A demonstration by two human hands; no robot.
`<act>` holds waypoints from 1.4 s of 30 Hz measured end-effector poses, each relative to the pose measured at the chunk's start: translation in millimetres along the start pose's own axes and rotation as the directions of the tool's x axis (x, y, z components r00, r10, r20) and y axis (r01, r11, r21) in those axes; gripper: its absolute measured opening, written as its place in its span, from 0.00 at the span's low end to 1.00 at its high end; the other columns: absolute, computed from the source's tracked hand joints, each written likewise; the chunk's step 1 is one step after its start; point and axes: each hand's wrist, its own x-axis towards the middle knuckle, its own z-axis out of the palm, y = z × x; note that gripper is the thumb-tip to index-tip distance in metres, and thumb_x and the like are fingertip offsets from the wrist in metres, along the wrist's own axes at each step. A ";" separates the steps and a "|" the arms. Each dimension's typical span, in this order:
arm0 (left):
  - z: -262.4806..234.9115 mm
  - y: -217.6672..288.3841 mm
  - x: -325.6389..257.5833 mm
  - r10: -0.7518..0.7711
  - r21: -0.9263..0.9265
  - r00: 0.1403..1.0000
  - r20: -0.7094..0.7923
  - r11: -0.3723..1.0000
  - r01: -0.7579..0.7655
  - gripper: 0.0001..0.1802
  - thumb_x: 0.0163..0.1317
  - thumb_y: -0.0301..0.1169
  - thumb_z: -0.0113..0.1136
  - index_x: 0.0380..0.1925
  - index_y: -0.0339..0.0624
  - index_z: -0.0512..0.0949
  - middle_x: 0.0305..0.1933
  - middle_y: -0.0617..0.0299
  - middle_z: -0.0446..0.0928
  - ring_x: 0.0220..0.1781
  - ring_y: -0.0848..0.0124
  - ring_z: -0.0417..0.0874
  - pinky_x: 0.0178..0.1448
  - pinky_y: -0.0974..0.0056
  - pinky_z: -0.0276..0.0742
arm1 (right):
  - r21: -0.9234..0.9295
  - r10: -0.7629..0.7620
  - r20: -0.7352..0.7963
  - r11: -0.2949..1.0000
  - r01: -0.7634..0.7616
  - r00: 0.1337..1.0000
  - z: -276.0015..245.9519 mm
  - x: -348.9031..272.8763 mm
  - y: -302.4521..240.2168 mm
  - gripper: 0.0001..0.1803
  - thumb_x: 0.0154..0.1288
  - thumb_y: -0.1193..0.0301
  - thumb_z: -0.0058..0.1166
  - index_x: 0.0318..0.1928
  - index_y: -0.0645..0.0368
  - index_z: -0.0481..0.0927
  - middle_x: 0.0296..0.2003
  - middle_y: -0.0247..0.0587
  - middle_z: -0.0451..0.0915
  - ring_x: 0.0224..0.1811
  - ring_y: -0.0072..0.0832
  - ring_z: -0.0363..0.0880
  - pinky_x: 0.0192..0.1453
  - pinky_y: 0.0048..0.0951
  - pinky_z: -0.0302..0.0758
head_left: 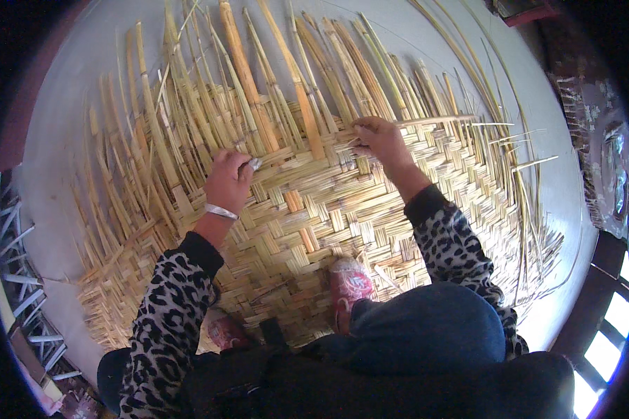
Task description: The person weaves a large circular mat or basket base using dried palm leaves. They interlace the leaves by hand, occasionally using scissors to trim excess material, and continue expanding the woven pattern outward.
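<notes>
A large woven mat (314, 230) of flat, straw-coloured reed strips spreads out in front of me. Its far side ends in loose upright reed strips (241, 77) that fan away from the weave. My left hand (229, 178) rests at the weave's far edge with fingers curled; a small pale, shiny bit shows by its fingertips, and what they grip is hidden. Farther right, my right hand (383, 144) pinches a long crosswise reed strip (437, 121) lying along that edge, across the bases of the upright strips.
Long thin strips (461, 52) arch over the grey floor (56, 160) at the right. My red patterned shoes (349, 283) are on the mat's near part. A pale slatted or rod-like structure (28, 300) stands at the left, and a dark textured object (604, 140) at the far right.
</notes>
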 end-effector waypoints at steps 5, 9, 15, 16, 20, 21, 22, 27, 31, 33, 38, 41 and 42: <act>-13.6 25.4 12.8 -0.039 0.102 0.993 0.112 0.994 0.027 0.10 0.57 0.31 0.59 0.39 0.45 0.79 0.47 0.55 0.75 0.42 0.54 0.80 0.44 0.55 0.77 | 0.005 -0.033 0.098 0.999 0.033 0.995 -9.4 3.2 -4.2 0.17 0.69 0.70 0.52 0.53 0.68 0.74 0.43 0.42 0.80 0.39 0.25 0.82 0.44 0.26 0.81; -1.6 63.8 35.0 0.068 0.015 0.976 0.207 0.997 -0.073 0.14 0.58 0.32 0.59 0.45 0.45 0.77 0.49 0.54 0.75 0.45 0.52 0.80 0.46 0.54 0.77 | 0.071 -0.033 0.059 0.997 0.028 0.998 -11.8 -2.7 1.1 0.16 0.70 0.70 0.51 0.53 0.65 0.75 0.42 0.39 0.80 0.38 0.23 0.81 0.42 0.23 0.79; 60.2 125.7 86.5 0.199 -0.038 0.888 0.416 0.979 -0.201 0.18 0.61 0.37 0.58 0.50 0.42 0.76 0.51 0.49 0.76 0.50 0.49 0.79 0.52 0.52 0.76 | 0.194 -0.107 -0.043 0.974 0.113 0.993 -25.6 -17.0 -0.7 0.14 0.68 0.69 0.53 0.50 0.61 0.78 0.36 0.34 0.81 0.37 0.20 0.79 0.41 0.22 0.76; 67.2 131.1 95.1 0.142 -0.008 0.847 0.513 0.987 -0.160 0.19 0.62 0.38 0.58 0.50 0.41 0.76 0.51 0.47 0.77 0.51 0.49 0.78 0.53 0.52 0.76 | 0.237 -0.072 0.001 0.969 0.069 0.997 -28.5 -20.4 -2.7 0.14 0.69 0.68 0.53 0.50 0.62 0.77 0.36 0.34 0.80 0.40 0.21 0.79 0.45 0.24 0.77; 81.9 142.6 119.3 0.034 0.081 0.767 0.641 0.990 -0.112 0.20 0.58 0.43 0.60 0.43 0.38 0.80 0.41 0.46 0.81 0.46 0.49 0.81 0.51 0.52 0.76 | 0.349 -0.054 0.022 0.936 0.043 0.998 -37.9 -30.4 -5.7 0.12 0.69 0.68 0.52 0.47 0.63 0.76 0.38 0.36 0.80 0.41 0.25 0.80 0.48 0.28 0.78; 83.1 144.3 123.0 0.019 0.096 0.749 0.662 0.989 -0.109 0.19 0.57 0.43 0.61 0.40 0.38 0.81 0.39 0.47 0.81 0.45 0.49 0.82 0.50 0.52 0.76 | 0.393 -0.024 -0.010 0.919 0.026 1.000 -40.2 -30.4 -5.2 0.11 0.69 0.68 0.52 0.46 0.62 0.76 0.39 0.37 0.80 0.42 0.25 0.80 0.48 0.28 0.78; 83.0 145.2 127.3 -0.003 0.111 0.726 0.688 0.989 -0.101 0.18 0.57 0.43 0.61 0.37 0.39 0.82 0.37 0.47 0.82 0.44 0.50 0.82 0.49 0.53 0.77 | 0.446 -0.024 -0.025 0.895 0.032 0.999 -42.1 -30.2 -3.7 0.10 0.69 0.68 0.52 0.46 0.62 0.76 0.40 0.38 0.80 0.42 0.26 0.80 0.48 0.29 0.78; 79.9 152.9 139.3 -0.065 0.135 0.626 0.777 0.989 -0.065 0.16 0.53 0.43 0.65 0.30 0.40 0.83 0.33 0.46 0.81 0.39 0.51 0.82 0.46 0.54 0.77 | 0.669 0.037 -0.074 0.743 0.022 0.997 -53.1 -24.5 4.9 0.08 0.70 0.69 0.51 0.43 0.61 0.76 0.40 0.39 0.80 0.42 0.28 0.80 0.48 0.30 0.79; 74.0 157.6 129.9 -0.010 0.165 0.698 0.716 0.974 -0.155 0.16 0.54 0.43 0.65 0.32 0.40 0.83 0.32 0.45 0.81 0.38 0.49 0.82 0.44 0.53 0.76 | 0.614 0.057 -0.062 0.789 -0.007 0.996 -59.2 -17.3 3.3 0.10 0.72 0.69 0.48 0.46 0.63 0.74 0.39 0.41 0.80 0.41 0.28 0.81 0.48 0.30 0.79; 71.2 159.5 119.7 0.067 0.114 0.785 0.615 0.978 -0.173 0.15 0.53 0.40 0.65 0.26 0.38 0.80 0.27 0.46 0.78 0.32 0.49 0.80 0.37 0.52 0.74 | 0.519 0.029 -0.048 0.855 0.000 0.998 -59.9 -10.1 -2.4 0.12 0.73 0.68 0.46 0.48 0.64 0.73 0.39 0.41 0.79 0.40 0.28 0.81 0.48 0.30 0.79; 69.2 161.2 104.6 0.020 0.108 0.872 0.489 0.991 -0.084 0.13 0.55 0.38 0.64 0.26 0.39 0.80 0.28 0.46 0.78 0.35 0.47 0.80 0.40 0.50 0.75 | 0.342 -0.073 0.087 0.939 0.039 0.994 -55.1 18.1 -21.7 0.16 0.75 0.64 0.43 0.50 0.65 0.72 0.42 0.41 0.79 0.43 0.27 0.80 0.51 0.28 0.79; 66.8 159.7 100.2 0.046 0.071 0.898 0.437 0.994 -0.086 0.12 0.55 0.38 0.64 0.28 0.39 0.79 0.27 0.46 0.78 0.34 0.47 0.80 0.39 0.50 0.75 | 0.195 -0.231 0.208 0.962 0.191 0.950 -55.1 32.2 -30.9 0.19 0.75 0.65 0.42 0.55 0.68 0.70 0.47 0.47 0.78 0.54 0.32 0.78 0.61 0.30 0.76; 66.0 159.1 100.1 0.053 0.070 0.895 0.442 0.993 -0.094 0.12 0.55 0.38 0.64 0.29 0.39 0.79 0.27 0.46 0.78 0.34 0.47 0.80 0.39 0.50 0.75 | 0.064 -0.355 0.279 0.934 0.352 0.892 -57.9 36.8 -34.5 0.19 0.74 0.66 0.42 0.56 0.69 0.70 0.49 0.48 0.77 0.56 0.33 0.77 0.62 0.30 0.75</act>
